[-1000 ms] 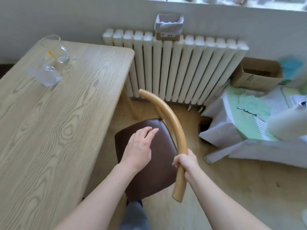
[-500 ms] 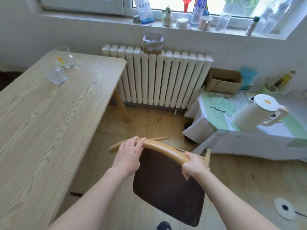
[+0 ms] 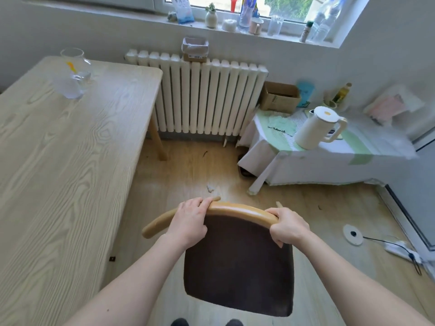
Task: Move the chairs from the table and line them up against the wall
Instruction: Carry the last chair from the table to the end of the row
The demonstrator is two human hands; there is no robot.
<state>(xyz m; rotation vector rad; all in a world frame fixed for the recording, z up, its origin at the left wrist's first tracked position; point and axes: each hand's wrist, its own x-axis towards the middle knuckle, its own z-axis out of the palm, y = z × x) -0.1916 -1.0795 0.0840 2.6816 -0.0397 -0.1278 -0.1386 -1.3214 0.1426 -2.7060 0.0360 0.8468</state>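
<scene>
Both hands' fingers wrapped round chair (image 3: 237,267) backrest; windowsill packet (image 3: 183,8) writing illegible, perhaps Chinese.

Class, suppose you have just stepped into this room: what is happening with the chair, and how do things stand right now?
A person grips the curved wooden backrest of a chair with both hands, the left hand towards one end and the right hand at the other. The chair's dark seat faces up, and it stands on open floor, clear of the wooden table at the left. Ahead lie the radiator under the window and a cloth-covered low table with a white kettle. The chair is not yet against a wall.
</scene>
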